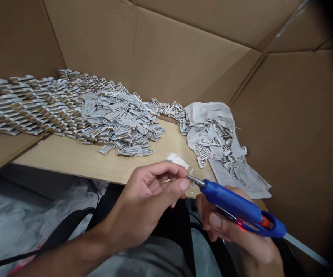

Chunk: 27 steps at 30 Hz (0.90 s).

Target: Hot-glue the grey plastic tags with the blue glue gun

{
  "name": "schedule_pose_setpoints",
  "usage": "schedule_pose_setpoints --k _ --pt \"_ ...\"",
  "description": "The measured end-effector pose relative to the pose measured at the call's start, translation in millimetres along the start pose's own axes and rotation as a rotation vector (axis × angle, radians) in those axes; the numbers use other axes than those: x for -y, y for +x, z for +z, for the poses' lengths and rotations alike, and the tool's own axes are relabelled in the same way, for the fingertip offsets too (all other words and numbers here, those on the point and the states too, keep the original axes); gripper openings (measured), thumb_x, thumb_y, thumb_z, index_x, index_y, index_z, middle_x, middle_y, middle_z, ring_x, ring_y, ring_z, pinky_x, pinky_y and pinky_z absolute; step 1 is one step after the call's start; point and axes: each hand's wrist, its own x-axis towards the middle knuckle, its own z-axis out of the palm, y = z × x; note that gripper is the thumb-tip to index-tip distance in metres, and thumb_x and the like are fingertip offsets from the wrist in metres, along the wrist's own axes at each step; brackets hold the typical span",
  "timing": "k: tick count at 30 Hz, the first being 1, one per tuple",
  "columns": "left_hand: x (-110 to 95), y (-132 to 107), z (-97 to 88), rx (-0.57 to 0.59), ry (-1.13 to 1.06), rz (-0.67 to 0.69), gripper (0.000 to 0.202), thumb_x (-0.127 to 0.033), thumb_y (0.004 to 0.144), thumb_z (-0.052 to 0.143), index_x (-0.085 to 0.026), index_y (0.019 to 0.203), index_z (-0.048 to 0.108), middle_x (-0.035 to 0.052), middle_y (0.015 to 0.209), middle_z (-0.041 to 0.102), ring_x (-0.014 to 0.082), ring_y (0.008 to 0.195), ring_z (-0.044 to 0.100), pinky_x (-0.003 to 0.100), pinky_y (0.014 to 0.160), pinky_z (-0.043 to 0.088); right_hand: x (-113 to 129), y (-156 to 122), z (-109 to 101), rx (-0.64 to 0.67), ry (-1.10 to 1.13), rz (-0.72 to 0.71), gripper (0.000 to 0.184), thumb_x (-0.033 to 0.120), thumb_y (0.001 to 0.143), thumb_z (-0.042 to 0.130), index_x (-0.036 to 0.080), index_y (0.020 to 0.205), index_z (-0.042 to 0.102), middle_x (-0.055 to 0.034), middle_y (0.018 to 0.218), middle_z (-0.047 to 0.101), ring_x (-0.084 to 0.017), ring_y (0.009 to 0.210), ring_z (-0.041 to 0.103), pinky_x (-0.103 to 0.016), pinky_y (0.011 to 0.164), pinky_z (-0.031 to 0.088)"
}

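With a white tag (178, 160) pinched by the left hand (146, 204) and a blue tool (232, 204) clenched in the right hand (224, 231), the left fingers (184, 184) could have been jabbed by its metal tip (195, 181) on a slip

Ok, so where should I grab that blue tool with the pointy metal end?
Hold the fat blue handle around its middle, coming from below, the way the right hand does. It's thick and long, so fingers can wrap it. Stay away from the thin metal tip, which points toward the left hand.
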Motion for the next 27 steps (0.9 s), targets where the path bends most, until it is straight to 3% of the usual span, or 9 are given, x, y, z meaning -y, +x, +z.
schedule_pose_setpoints --k 8,11,18,27 --pt "-2 -2 0.1 0.015 -0.026 0.0 0.017 -0.033 0.093 0.074 -0.016 0.095 0.07 -0.0003 0.074 0.059 0.0084 0.068 0.052 0.019 0.063 0.045 -6 -1 -4 0.001 -0.004 -0.016 0.03 0.045 0.092 0.072 0.018 0.079 0.073 -0.0019 0.065 0.062 -0.009 0.047 0.053 -0.021 0.044 0.042" --pt "-1 0 -0.6 0.008 -0.042 0.014 0.017 -0.032 0.092 0.074 -0.017 0.097 0.07 -0.0003 0.075 0.06 0.0089 0.069 0.053 0.02 0.063 0.045 -5 1 -2 0.039 -0.002 -0.013 0.031 0.045 0.091 0.072 0.017 0.078 0.074 -0.0032 0.064 0.062 -0.011 0.049 0.057 -0.022 0.044 0.042" --pt "-4 -2 0.5 0.02 -0.027 0.009 0.018 -0.032 0.094 0.072 -0.015 0.094 0.069 0.0009 0.075 0.059 0.0092 0.068 0.052 0.02 0.062 0.045 -9 0 -3 -0.009 -0.007 -0.028 0.029 0.042 0.095 0.07 0.019 0.079 0.071 -0.0031 0.061 0.063 -0.013 0.052 0.058 -0.023 0.047 0.04" --pt "-3 -2 1.5 0.022 -0.026 0.019 0.016 -0.03 0.095 0.071 -0.015 0.095 0.067 0.0002 0.076 0.059 0.0084 0.069 0.053 0.019 0.063 0.045 -4 0 -5 0.025 -0.016 -0.044 0.029 0.041 0.093 0.07 0.017 0.077 0.072 -0.0014 0.061 0.061 -0.01 0.047 0.055 -0.021 0.045 0.04"
